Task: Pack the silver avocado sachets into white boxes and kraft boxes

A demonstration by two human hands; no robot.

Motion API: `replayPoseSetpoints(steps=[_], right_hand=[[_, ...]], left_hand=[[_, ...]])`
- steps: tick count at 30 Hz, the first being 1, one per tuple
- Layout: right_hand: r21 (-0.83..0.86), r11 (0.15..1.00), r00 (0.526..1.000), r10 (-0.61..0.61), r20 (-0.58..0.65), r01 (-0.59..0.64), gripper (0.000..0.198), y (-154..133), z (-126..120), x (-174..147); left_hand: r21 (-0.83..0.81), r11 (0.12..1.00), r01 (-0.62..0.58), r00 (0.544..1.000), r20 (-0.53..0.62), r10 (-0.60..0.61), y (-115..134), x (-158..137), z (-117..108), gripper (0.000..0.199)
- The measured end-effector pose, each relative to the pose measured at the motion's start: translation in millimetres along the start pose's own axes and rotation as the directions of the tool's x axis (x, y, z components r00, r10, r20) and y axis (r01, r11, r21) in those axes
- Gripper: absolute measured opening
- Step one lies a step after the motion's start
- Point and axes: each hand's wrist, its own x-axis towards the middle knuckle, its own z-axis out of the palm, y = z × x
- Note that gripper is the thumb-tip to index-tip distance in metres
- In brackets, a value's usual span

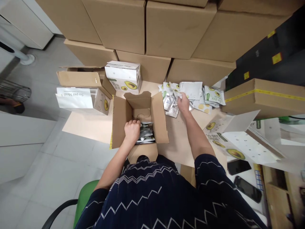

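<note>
An open brown cardboard box [159, 117] stands in front of me with its flaps spread. Inside it, a row of silvery sachets [146, 133] is packed on edge. My left hand [132, 130] is closed, reaching over the box's left side, its fingers curled down against the end of that row; what they grip is hidden. To the right of the box lies a loose heap of white and silver pouches [191, 90], some printed with avocados. My right hand [184, 104] is closed at this heap, pinching a small pouch [176, 93] at its left part.
White printed cartons [126, 78] stand behind the box, with another white carton [82, 101] and an open brown box [78, 78] at left. Large brown boxes [176, 30] are stacked behind. At right are an open white carton [235, 140] and two phones [247, 188].
</note>
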Motion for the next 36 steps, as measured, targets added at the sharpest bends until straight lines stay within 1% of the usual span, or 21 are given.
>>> replayPoseSetpoints(steps=[2,3,5,7,8,9,10,11,13,15,16,17,19,21,22,24,27,29,32,34,36], right_hand=[[0.318,0.942,0.976,0.162,-0.147,-0.109,0.037,4.6,-9.8,-3.4],[0.49,0.859,0.948,0.265,-0.176,-0.149,0.033,7.3,-15.5,-6.1],[0.79,0.582,0.905,0.417,-0.086,-0.193,0.027,12.0,-29.3,-13.9],[0.941,0.247,0.897,0.429,0.109,-0.232,0.026,13.2,-46.0,-23.5],[0.961,0.12,0.898,0.4,0.182,-0.249,0.026,11.4,-55.2,-28.2],[0.967,0.039,0.903,0.369,0.22,-0.251,0.027,7.4,-64.9,-32.5],[0.973,0.001,0.913,0.345,0.218,-0.233,0.029,1.0,-74.9,-36.1],[0.981,-0.002,0.931,0.314,0.186,-0.196,0.031,-7.8,-85.3,-39.0],[0.994,0.058,0.978,0.192,0.08,-0.093,0.036,-32.3,-106.8,-43.4],[0.988,0.153,1.0,-0.007,-0.004,0.005,0.039,-63.0,-127.8,-47.6],[0.975,0.221,0.993,-0.116,-0.012,0.037,0.039,-79.7,-137.1,-50.2],[0.948,0.312,0.974,-0.226,0.007,0.066,0.038,-96.7,-144.9,-53.2],[0.826,0.537,0.893,-0.44,0.098,0.173,0.032,-130.8,-153.8,-60.4],[0.602,0.717,0.767,-0.59,0.254,0.352,0.027,-164.3,-150.9,-67.9],[0.47,0.762,0.698,-0.624,0.351,0.445,0.026,-180.3,-144.6,-71.3],[0.226,0.775,0.575,-0.6,0.556,0.59,0.028,-209.4,-123.5,-76.6],[-0.009,0.687,0.423,-0.436,0.794,0.726,0.038,-240.8,-78.5,-79.9],[-0.049,0.612,0.319,-0.341,0.884,0.79,0.041,-250.4,-46.5,-79.9],[0.022,0.554,0.165,-0.285,0.944,0.832,0.037,-248.2,-4.8,-79.9],[0.045,0.551,0.121,-0.26,0.958,0.833,0.033,-239.5,15.6,-80.7],[0.015,0.559,0.126,-0.213,0.969,0.829,0.032,-229.5,29.6,-81.7]], left_hand=[[0.009,1.0,-0.007,1.0,-0.005,0.007,-0.3,-0.7,0.6,0.029],[0.016,1.0,-0.01,1.0,-0.004,0.01,-0.4,-1.1,0.8,0.029],[0.028,1.0,-0.013,1.0,0.0,0.013,-0.4,-1.8,0.8,0.03],[0.033,0.999,-0.017,1.0,0.001,0.017,-0.4,-2.5,0.6,0.03],[0.033,0.999,-0.019,1.0,0.001,0.019,-0.4,-2.7,0.5,0.031],[0.034,0.999,-0.02,1.0,0.0,0.02,-0.3,-3.0,0.3,0.031],[0.034,0.999,-0.021,1.0,0.0,0.021,-0.2,-3.2,0.2,0.031],[0.034,0.999,-0.02,1.0,0.002,0.02,-0.1,-3.3,0.0,0.031],[0.031,0.999,-0.019,1.0,0.007,0.019,0.1,-3.5,-0.3,0.031],[0.027,0.999,-0.018,1.0,0.014,0.018,0.3,-3.5,-0.5,0.032],[0.024,1.0,-0.019,1.0,0.017,0.018,0.4,-3.5,-0.5,0.032],[0.02,1.0,-0.019,1.0,0.019,0.019,0.4,-3.5,-0.5,0.032],[0.012,1.0,-0.018,1.0,0.02,0.017,0.3,-3.5,-0.4,0.033],[0.013,1.0,-0.015,1.0,0.021,0.015,0.1,-3.4,0.0,0.034],[0.015,1.0,-0.016,1.0,0.02,0.016,-0.1,-3.2,0.3,0.034],[0.022,1.0,-0.019,1.0,0.018,0.018,-0.5,-2.7,1.0,0.034],[0.022,1.0,-0.019,1.0,0.01,0.019,-1.2,-1.6,2.0,0.033],[0.014,1.0,-0.016,1.0,0.0,0.016,-1.5,-1.1,2.4,0.032],[-0.002,1.0,-0.01,1.0,-0.004,0.01,-1.5,-0.8,3.2,0.031],[-0.003,1.0,-0.006,1.0,0.001,0.006,-1.6,-0.6,3.9,0.031],[0.005,1.0,0.0,1.0,0.006,0.0,-1.8,-0.3,4.9,0.032]])
